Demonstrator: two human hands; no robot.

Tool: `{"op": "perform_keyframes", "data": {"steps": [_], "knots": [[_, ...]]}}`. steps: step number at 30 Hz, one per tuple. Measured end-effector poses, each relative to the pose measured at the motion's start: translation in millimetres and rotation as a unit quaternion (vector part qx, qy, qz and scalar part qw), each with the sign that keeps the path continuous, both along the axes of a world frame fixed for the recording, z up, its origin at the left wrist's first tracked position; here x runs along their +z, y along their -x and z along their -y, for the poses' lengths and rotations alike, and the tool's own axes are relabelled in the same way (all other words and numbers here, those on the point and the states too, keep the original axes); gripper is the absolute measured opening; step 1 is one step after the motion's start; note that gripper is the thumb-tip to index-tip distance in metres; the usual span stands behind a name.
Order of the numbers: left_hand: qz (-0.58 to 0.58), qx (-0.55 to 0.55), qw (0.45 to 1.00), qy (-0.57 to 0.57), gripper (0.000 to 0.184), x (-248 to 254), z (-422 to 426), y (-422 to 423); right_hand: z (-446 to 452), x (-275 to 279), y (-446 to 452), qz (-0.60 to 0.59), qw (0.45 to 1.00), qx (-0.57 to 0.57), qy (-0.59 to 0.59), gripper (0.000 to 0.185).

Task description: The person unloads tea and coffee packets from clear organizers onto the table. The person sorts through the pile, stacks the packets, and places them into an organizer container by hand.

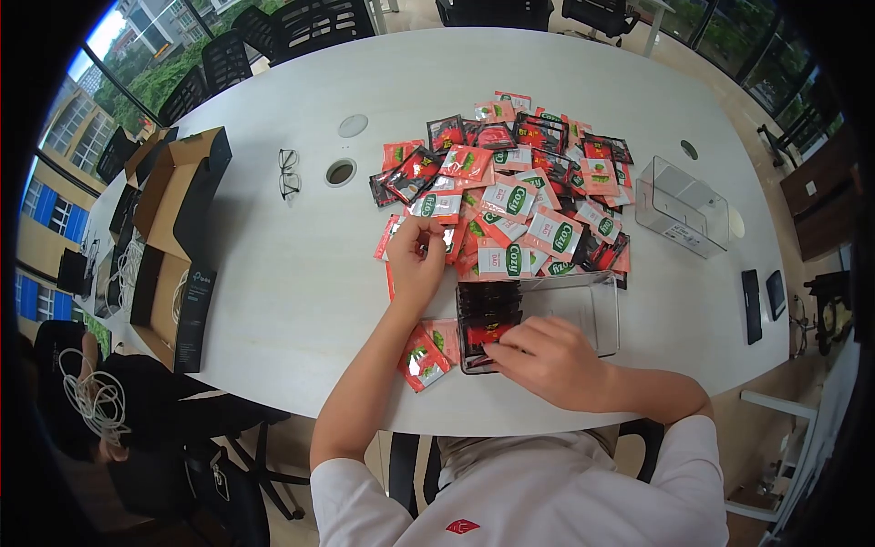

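Note:
A heap of pink and black sachets (506,196), many printed "Cozy", lies on the table. My left hand (417,263) is at the heap's near left edge, its fingers curled together; what they pinch, if anything, is hidden. A clear plastic box (583,319) stands in front of the heap. Black sachets (488,301) stand in a row along its left end. My right hand (556,360) reaches over the box's near side, thumb and fingers closed on a black sachet (481,335) at the front of that row. Two pink sachets (425,357) lie left of the box.
Another clear box (682,208) stands right of the heap. Two dark phone-like objects (752,305) lie near the table's right edge. Eyeglasses (289,175), a cable hole (340,172) and an opened black carton (178,246) are on the left. A person holding a white cable (96,397) sits at lower left.

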State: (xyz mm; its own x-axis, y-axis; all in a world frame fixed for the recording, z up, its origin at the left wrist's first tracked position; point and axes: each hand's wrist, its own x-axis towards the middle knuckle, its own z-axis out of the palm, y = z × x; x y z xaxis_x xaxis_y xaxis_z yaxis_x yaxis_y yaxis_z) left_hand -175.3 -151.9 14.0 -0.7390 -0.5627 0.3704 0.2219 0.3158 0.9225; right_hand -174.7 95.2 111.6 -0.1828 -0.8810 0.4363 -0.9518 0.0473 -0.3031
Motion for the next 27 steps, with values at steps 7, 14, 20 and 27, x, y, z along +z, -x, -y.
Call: {"op": "perform_keyframes", "data": {"steps": [7, 14, 20, 27], "knots": [[0.006, -0.001, 1.000, 0.018, 0.004, 1, 2, -4, -20, 25, -12, 0.025, 0.999, -0.001, -0.028, 0.037], [-0.004, 0.012, 0.999, 0.032, 0.006, 0, 3, -3, -7, -4, -10, 0.138, 0.946, 0.047, -0.290, 0.053], [0.003, 0.006, 1.000, 0.028, 0.006, 0, 1, -5, -10, -25, -10, 0.105, 0.962, 0.049, -0.246, 0.057], [-0.005, 0.006, 0.999, 0.047, 0.007, 2, 1, -5, -8, -5, 3, 0.211, 0.957, 0.057, -0.191, 0.055]]}}
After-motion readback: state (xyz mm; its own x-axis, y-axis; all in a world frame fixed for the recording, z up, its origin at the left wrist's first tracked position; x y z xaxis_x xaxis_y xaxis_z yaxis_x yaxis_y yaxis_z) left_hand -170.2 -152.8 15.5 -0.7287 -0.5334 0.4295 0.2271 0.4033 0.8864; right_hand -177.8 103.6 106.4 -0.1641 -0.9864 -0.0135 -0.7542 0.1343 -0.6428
